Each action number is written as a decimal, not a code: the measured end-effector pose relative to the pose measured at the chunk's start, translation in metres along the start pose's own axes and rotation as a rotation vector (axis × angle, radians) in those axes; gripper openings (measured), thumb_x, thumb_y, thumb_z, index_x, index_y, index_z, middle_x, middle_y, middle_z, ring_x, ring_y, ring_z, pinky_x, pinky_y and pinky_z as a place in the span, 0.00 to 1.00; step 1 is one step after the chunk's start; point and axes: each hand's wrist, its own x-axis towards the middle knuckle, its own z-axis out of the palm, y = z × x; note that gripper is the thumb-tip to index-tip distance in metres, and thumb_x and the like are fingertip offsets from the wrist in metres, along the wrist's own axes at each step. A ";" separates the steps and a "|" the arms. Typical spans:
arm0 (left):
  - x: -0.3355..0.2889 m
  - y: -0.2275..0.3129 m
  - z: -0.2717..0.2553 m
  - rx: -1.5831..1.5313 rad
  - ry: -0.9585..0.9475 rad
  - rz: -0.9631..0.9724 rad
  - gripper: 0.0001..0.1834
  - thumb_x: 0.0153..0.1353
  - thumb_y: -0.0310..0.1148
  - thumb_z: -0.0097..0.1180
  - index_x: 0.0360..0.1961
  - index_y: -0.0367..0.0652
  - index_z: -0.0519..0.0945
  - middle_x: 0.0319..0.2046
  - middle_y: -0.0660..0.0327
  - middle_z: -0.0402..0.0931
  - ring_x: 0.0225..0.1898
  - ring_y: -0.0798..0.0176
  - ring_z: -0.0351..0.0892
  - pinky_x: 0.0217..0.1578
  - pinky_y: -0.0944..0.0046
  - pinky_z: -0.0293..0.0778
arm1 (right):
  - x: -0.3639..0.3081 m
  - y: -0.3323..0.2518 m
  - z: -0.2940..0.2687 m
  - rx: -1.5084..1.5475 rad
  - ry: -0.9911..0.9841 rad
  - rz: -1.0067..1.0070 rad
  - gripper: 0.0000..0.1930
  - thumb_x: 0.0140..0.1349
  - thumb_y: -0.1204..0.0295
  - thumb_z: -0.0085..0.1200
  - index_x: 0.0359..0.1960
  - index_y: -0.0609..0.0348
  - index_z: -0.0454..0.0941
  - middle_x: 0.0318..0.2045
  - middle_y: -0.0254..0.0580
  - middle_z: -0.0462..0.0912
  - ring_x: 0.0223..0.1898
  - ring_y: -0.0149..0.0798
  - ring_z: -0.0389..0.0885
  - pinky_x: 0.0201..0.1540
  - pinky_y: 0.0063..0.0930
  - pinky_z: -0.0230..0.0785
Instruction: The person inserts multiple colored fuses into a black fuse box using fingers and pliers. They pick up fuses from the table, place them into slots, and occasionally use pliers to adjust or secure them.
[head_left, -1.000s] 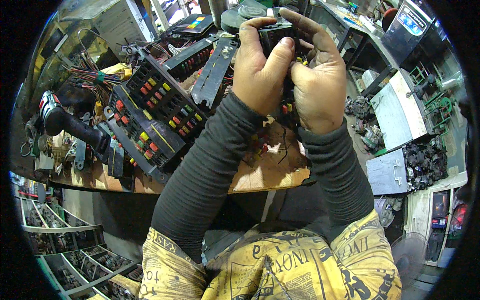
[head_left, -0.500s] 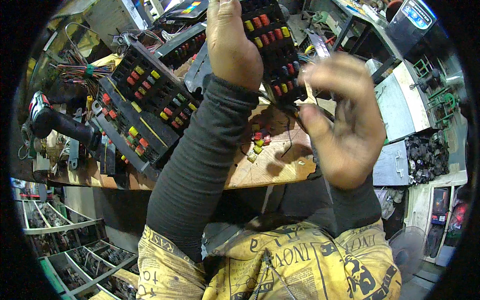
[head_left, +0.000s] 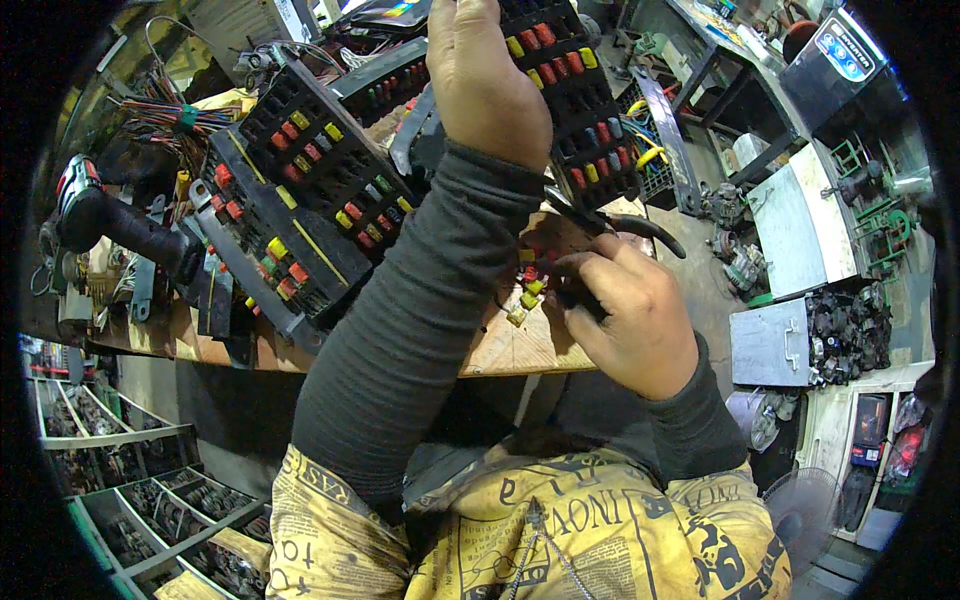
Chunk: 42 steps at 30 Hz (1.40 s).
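Observation:
My left hand [head_left: 490, 95] is closed on the left side of an upright black fuse box [head_left: 590, 92], which carries rows of red, yellow and blue blade fuses. Its fingertips run out of the picture at the top. Below the box, my right hand [head_left: 640, 315] reaches over the wooden bench, thumb and forefinger apart, with nothing visible between them. Close to its fingertips lies a small heap of loose red and yellow blade fuses [head_left: 530, 290]. Black-handled pliers [head_left: 640, 226] rest just above this hand's knuckles.
To the left, another black fuse box [head_left: 330, 160] leans beside a fuse strip [head_left: 275, 230]. A cordless power tool [head_left: 130, 225] and a bundle of wires [head_left: 180, 115] lie farther left. The wooden bench's [head_left: 520, 352] front edge is near my body. Grey metal boxes [head_left: 770, 340] stand at the right.
My right hand has come down and left from beside the fuse box to the loose fuses. The pliers now show plainly on the bench. My left hand keeps its hold; the whole view has shifted slightly.

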 end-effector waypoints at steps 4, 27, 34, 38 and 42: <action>0.003 -0.002 -0.003 0.018 0.091 -0.019 0.20 0.75 0.48 0.39 0.48 0.42 0.74 0.33 0.60 0.79 0.32 0.62 0.82 0.34 0.60 0.81 | 0.000 0.000 0.002 -0.042 0.020 -0.021 0.15 0.46 0.79 0.62 0.39 0.64 0.80 0.39 0.55 0.80 0.39 0.57 0.81 0.42 0.43 0.76; -0.005 -0.005 -0.003 0.187 -0.069 0.039 0.30 0.74 0.59 0.33 0.53 0.41 0.71 0.39 0.51 0.80 0.33 0.53 0.84 0.35 0.55 0.83 | 0.029 -0.002 -0.027 0.533 0.447 -0.054 0.07 0.54 0.85 0.61 0.33 0.62 0.78 0.32 0.40 0.82 0.32 0.29 0.80 0.31 0.23 0.71; -0.009 0.000 -0.001 0.116 -0.135 0.094 0.28 0.76 0.54 0.37 0.50 0.37 0.73 0.43 0.58 0.77 0.44 0.66 0.80 0.48 0.65 0.75 | 0.095 0.002 -0.034 0.401 0.685 -0.229 0.06 0.55 0.83 0.62 0.35 0.65 0.82 0.31 0.44 0.84 0.33 0.35 0.84 0.37 0.26 0.75; -0.010 0.001 -0.002 0.063 -0.135 0.058 0.27 0.76 0.54 0.38 0.50 0.37 0.73 0.42 0.59 0.77 0.43 0.67 0.79 0.48 0.65 0.75 | 0.112 0.004 -0.032 0.154 0.678 -0.393 0.09 0.52 0.84 0.62 0.36 0.65 0.83 0.30 0.49 0.82 0.32 0.47 0.84 0.36 0.31 0.75; -0.009 0.002 -0.004 0.169 -0.135 0.033 0.32 0.77 0.57 0.29 0.54 0.38 0.72 0.42 0.57 0.79 0.45 0.63 0.79 0.51 0.61 0.75 | 0.117 0.005 -0.031 0.078 0.696 -0.445 0.09 0.52 0.84 0.63 0.36 0.65 0.83 0.31 0.49 0.81 0.31 0.50 0.83 0.35 0.34 0.75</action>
